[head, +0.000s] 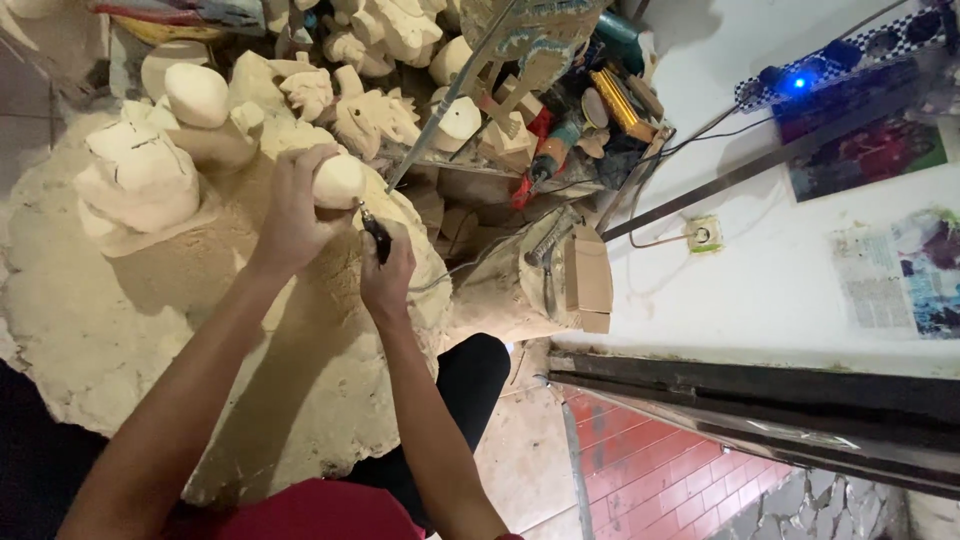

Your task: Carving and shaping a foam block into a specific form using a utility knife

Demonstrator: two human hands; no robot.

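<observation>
Pale wooden carving [338, 181] gripped in left hand [293, 215]; right hand [388, 278] pinches black rotary tool [376, 237], tip at carving. More carvings [140, 175] left and far.

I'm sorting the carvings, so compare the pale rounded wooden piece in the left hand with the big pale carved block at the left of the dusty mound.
The pale rounded wooden piece is small, smooth and egg-like; the big pale carved block is far larger, with cut lines and ledges. The rounded piece is gripped in the left hand, with the right hand's dark rotary tool beside it; the block rests untouched on the sawdust-covered mound. Both are the same pale, unpainted wood.
</observation>
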